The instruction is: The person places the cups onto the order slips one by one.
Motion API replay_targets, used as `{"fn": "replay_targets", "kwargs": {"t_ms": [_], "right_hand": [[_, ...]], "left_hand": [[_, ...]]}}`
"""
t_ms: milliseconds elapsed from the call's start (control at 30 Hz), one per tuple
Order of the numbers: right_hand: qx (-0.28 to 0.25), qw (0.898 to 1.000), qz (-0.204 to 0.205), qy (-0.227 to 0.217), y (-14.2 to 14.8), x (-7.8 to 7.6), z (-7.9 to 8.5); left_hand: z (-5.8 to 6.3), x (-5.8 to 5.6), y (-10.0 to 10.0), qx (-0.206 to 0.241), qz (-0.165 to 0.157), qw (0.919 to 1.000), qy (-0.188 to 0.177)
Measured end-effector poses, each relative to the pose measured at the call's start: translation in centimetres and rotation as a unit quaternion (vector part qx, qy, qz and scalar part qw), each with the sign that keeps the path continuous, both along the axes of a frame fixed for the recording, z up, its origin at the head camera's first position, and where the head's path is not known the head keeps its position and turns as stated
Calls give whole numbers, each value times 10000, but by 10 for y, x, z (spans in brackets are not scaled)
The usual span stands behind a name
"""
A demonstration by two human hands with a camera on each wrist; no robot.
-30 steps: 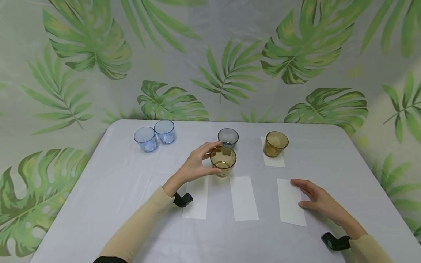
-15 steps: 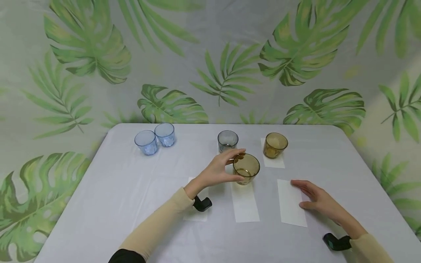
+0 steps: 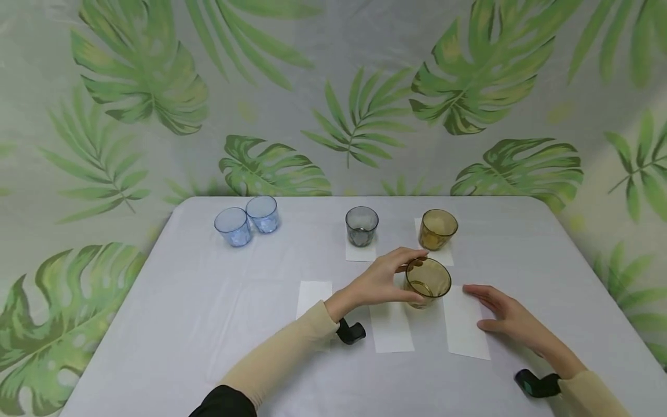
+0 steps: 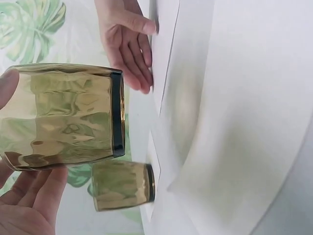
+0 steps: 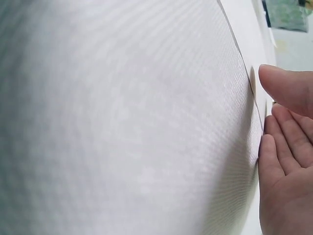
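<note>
"Amber glass [image 3: 428,281], where?"
"Clamped in the left hand [image 3: 382,280] above the surface [image 3: 172,324], ten o'clock from the right hand [image 3: 508,317]."
"And that one?"
"Thumb and fingers apart, at the paper's [image 3: 464,330] three o'clock edge."

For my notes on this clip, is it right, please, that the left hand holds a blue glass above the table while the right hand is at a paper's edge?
Not quite: the glass in the left hand is amber, not blue, as the head view shows; the rest is right.
</note>
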State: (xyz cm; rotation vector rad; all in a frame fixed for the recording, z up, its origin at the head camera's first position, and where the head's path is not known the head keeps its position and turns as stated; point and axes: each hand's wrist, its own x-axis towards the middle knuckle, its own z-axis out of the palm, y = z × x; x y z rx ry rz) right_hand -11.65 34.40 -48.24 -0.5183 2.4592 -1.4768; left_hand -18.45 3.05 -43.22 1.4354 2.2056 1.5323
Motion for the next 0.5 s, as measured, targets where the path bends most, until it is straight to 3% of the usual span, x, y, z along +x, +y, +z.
{"fn": "replay_targets", "kwargs": {"t_ms": [200,500], "right_hand": [[18,10000,43,-17,-2,-1,-2],[755,9962,-290,-312,0,0,8]], "left_hand": [[-5,5,14,-8,-25,10000,-82],[-9,12,42,-451,-85,9986,259]]}}
